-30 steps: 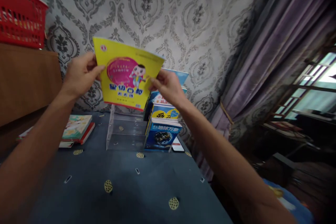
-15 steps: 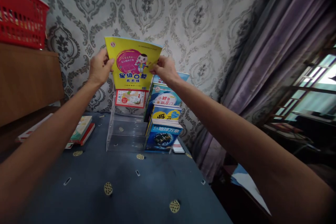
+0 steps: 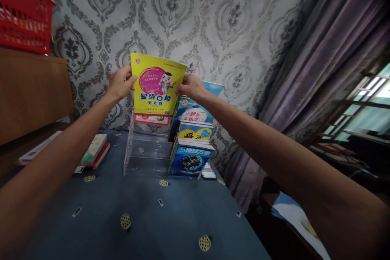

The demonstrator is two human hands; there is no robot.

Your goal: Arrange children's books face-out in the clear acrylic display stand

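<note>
At far left, a red basket (image 3: 26, 16) is sitting on a wooden cabinet (image 3: 33, 93). Next, a few books (image 3: 96, 148) are lying flat near the far left corner of the table (image 3: 164, 227). The left hand (image 3: 120, 83) is gripping the left edge of a yellow workbook (image 3: 154, 83), thumb and fingers clamped on it. The workbook is being held nearly upright over the back left of a clear rack (image 3: 148, 166), towards the table's far edge; whether it is touching the rack, I cannot tell. A red-bordered book (image 3: 152, 119) is showing below it. The right hand (image 3: 191, 86) is pinching the workbook's right edge, fingers clamped. Upright books (image 3: 191, 162) are filling the rack's right side, near the table's right edge.
</note>
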